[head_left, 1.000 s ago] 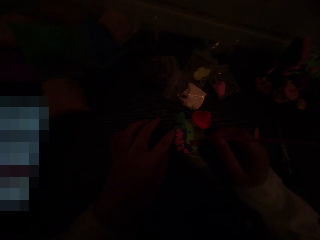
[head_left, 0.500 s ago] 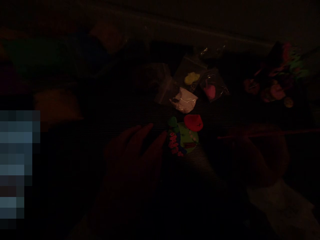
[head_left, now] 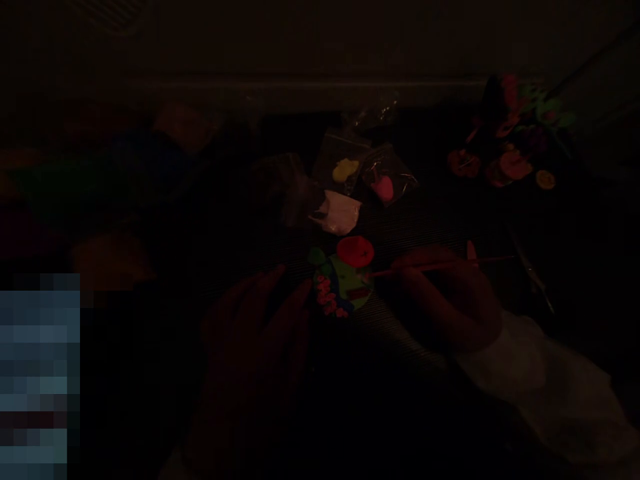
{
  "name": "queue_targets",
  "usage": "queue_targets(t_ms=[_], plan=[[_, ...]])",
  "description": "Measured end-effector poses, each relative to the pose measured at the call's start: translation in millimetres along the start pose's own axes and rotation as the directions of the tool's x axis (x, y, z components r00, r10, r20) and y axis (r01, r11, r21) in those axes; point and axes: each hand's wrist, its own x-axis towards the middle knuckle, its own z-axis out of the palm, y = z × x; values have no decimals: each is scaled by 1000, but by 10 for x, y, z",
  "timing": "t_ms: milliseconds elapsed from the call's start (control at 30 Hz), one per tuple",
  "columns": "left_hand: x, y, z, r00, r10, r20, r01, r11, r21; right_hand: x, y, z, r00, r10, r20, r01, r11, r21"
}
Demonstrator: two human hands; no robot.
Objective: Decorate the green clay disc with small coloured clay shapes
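Note:
In the dim light, a small round green clay piece [head_left: 345, 283] lies on the dark ribbed surface. It bears a blue strip, pink-red flower shapes and a brown bar, with a red rounded piece [head_left: 355, 251] at its upper edge. My right hand [head_left: 445, 293] is closed around a thin reddish stick [head_left: 430, 266], whose tip reaches the right side of the clay piece. Whether the tip touches is too dark to tell. My left hand [head_left: 260, 327] lies on the other side with its fingers stretched out, fingertips close to the left edge of the clay piece.
Behind the clay piece lie clear bags with yellow clay [head_left: 345, 171], pink clay [head_left: 383, 187] and a white lump [head_left: 340, 213]. Colourful small pieces [head_left: 515, 165] stand at the back right. A thin metallic tool [head_left: 533, 270] lies right of my right hand. Coloured packs [head_left: 65, 187] sit at left.
My right hand has moved left with the stick, bringing its tip to the clay piece. The left hand stays beside the piece. The camera view has shifted and levelled.

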Motion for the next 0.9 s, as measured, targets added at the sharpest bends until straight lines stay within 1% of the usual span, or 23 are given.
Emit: queue_targets(t_ms=[67, 133, 300, 400, 533, 700, 800, 900], plan=[[5, 6, -14, 1000, -8, 28, 8, 1000, 4, 12, -8, 14, 998, -70, 8, 70, 996, -56], [9, 22, -36, 998, -28, 48, 28, 1000, 8, 22, -13, 24, 993, -114, 14, 115, 986, -120], [13, 32, -58, 996, -30, 80, 29, 1000, 9, 41, -24, 43, 991, -132, 30, 136, 973, -188], [17, 17, -47, 997, -15, 71, 15, 1000, 2, 38, -20, 49, 987, -161, 20, 162, 963, -218], [29, 23, -50, 997, -20, 73, 19, 1000, 6, 29, -9, 38, 988, -149, 30, 152, 966, -207], [34, 47, -60, 997, -33, 73, 34, 999, -10, 32, -1, 25, 989, -147, 13, 148, 976, -163], [29, 39, -54, 998, -22, 56, 22, 1000, -1, 32, 1, 25, 986, -161, 31, 164, 970, -181], [23, 25, -52, 998, -25, 65, 26, 1000, -8, 26, -2, 21, 990, -136, 34, 140, 968, -209]])
